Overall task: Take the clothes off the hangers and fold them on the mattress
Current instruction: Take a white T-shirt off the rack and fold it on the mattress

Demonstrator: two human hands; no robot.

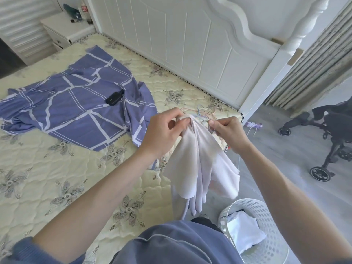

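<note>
fingers (182, 120) of the left hand (162, 132) are curled, thumb against fingertips, pinching the bunched top edge of a pale pink-white garment (202, 164). the right hand (228, 132) has its fingers (213, 124) curled too, pinching the other side of that same top edge, right by a thin loop that is too small to tell as strap or wire. both hands are close together, raised above the near right corner of the mattress (57, 168). the garment hangs down from them in long folds, its lower ends dangling past the mattress edge, above the floor and near the white laundry basket (266, 210).

just beyond the hands, thin wire hangers (202, 111) in pink and blue lie on the mattress, near its corner. further left a blue cloth with white lines (76, 105) lies spread and rumpled on the quilted, flower-patterned mattress, with a small black device (114, 98) resting on it. the basket stands on the floor beside the bed and holds white cloth (243, 233). a white headboard (190, 44) runs along the far side, a white nightstand (64, 29) stands at the far left, and a dark stroller (333, 140) is on the floor at the right, well apart from the bed.
</note>
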